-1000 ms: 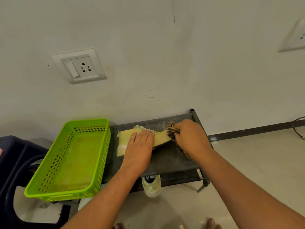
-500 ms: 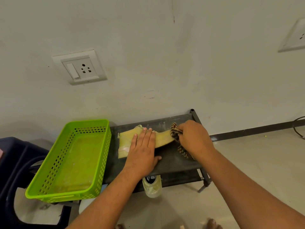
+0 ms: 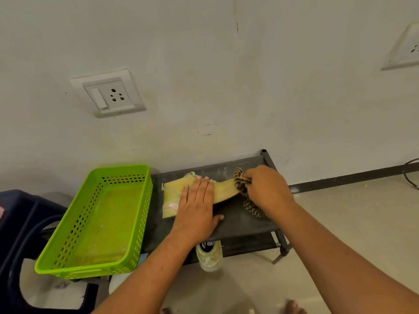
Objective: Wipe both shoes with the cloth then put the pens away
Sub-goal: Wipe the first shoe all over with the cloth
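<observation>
Yellow fabric shoe (image 3: 174,193) lying on its side on the top shelf of a dark shoe rack (image 3: 240,223), head view. Left hand (image 3: 197,207) lies flat across the shoe's middle, fingers straight and together, pressing it down. Right hand (image 3: 267,189) is curled tight round a bunched brown-striped cloth (image 3: 239,181) held against the toe end. Second shoe (image 3: 209,257) sits on the lower shelf, partly hidden. Green perforated basket (image 3: 84,271) stands just beside the rack on the left; no pens are in view. Handling, as judged: the shoe looks light and soft-walled, likely to slide or fold under rubbing, so it is best pinned at mid-body or the firmer sole edge. The cloth is limp and wants a full-fist hold, so that a wad meets the surface.
</observation>
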